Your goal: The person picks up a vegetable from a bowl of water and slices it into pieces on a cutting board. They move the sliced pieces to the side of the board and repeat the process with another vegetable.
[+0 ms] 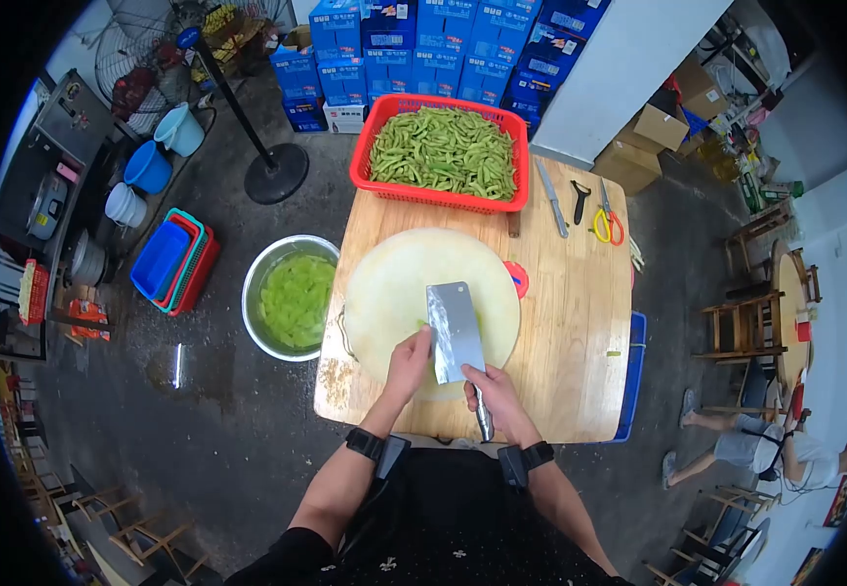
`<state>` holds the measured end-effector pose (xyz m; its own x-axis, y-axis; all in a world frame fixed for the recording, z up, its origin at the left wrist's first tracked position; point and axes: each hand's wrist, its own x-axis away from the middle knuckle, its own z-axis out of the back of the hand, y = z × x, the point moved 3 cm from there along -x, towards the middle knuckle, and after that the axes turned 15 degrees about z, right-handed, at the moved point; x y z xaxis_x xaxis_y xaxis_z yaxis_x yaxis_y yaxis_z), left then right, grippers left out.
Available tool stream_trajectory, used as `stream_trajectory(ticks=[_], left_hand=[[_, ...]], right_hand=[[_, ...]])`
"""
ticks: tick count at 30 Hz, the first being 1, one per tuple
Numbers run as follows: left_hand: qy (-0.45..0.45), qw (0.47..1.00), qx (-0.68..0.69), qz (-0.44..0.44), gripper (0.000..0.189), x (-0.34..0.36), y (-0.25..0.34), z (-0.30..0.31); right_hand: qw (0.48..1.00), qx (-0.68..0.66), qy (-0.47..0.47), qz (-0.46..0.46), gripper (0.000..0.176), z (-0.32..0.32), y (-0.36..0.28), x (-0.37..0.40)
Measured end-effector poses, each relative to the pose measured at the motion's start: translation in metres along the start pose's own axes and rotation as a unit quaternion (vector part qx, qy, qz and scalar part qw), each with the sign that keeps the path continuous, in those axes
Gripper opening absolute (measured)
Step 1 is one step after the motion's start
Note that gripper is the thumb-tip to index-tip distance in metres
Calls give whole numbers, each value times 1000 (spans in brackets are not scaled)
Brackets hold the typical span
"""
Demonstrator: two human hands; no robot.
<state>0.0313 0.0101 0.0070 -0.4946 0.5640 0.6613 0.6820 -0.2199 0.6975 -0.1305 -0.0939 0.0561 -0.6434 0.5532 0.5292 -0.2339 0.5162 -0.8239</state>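
My right hand (pixel 499 396) is closed round the handle of a cleaver (pixel 455 332), whose broad blade lies above a round white chopping board (pixel 384 283). Beside the blade's left edge is my left hand (pixel 410 361), fingers bent together; whatever they hold is too small to make out. A little green shows at the blade's right side, partly hidden by it. Behind the board, a red basket (pixel 365 176) holds many green pods (pixel 443 146). A metal bowl (pixel 255 337) with light green pieces (pixel 296 298) stands at the board's left, lower down.
On the wooden table (pixel 579 342) lie a knife (pixel 551 195), a black peeler (pixel 580 202) and scissors (pixel 607 220). Blue boxes (pixel 443 44) are stacked behind. Tubs (pixel 174 259) and a fan stand (pixel 275 174) are at left. Another person (pixel 750 449) is at far right.
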Motion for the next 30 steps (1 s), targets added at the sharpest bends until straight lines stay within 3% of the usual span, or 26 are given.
stream_trajectory(ticks=[2,3,6,8,9,11,14,18,20,22,23,24,25,27,28,29,30], left_hand=[[39,983,-160,-79,54,2,11,-4],[39,983,-160,-79,54,-6,1,1],[4,996,-88,-24,55,-24,-6,6],[-46,992,72,91,54,-22,-7,0],[-47,992,71,91,54,-17,4,-1],[-213,923,195,254,52,-9,15,-7],[-204,934,155,250,49,-15,9,-4],[-150,940,193,236,43,-3,4,1],[-162,973,73,150,42,-11,5,10],[-143,978,45,144,42,-17,12,15],[-110,991,-10,74,42,-25,20,15],[-75,995,-66,4,42,-31,27,14],[-76,995,-64,11,42,-35,28,11],[-64,985,-129,-96,35,-43,44,1],[-63,986,-127,-92,35,-47,45,2],[2,938,-278,-206,32,-48,47,3],[67,850,-418,-313,30,-47,50,2]], right_hand=[[1000,12,-4,1,22,-2,2,-4],[1000,14,-6,7,22,-4,3,-5],[1000,12,-10,9,22,-7,4,-10],[1000,10,-9,2,22,-6,7,-11],[1000,5,-3,-1,22,-4,9,-12],[1000,0,2,-6,22,-2,15,-11],[1000,15,-10,-4,23,3,17,-10],[997,-27,71,21,22,20,16,-3],[992,-53,109,25,23,41,13,4],[988,-22,142,65,24,64,-1,19],[987,-19,144,63,24,73,-5,25],[986,1,154,71,24,84,-7,32],[983,22,163,78,24,91,-6,41],[980,45,176,85,24,104,-3,54],[976,65,186,93,23,109,0,59],[974,76,189,97,24,108,-3,66],[974,79,188,95,24,108,-2,68]])
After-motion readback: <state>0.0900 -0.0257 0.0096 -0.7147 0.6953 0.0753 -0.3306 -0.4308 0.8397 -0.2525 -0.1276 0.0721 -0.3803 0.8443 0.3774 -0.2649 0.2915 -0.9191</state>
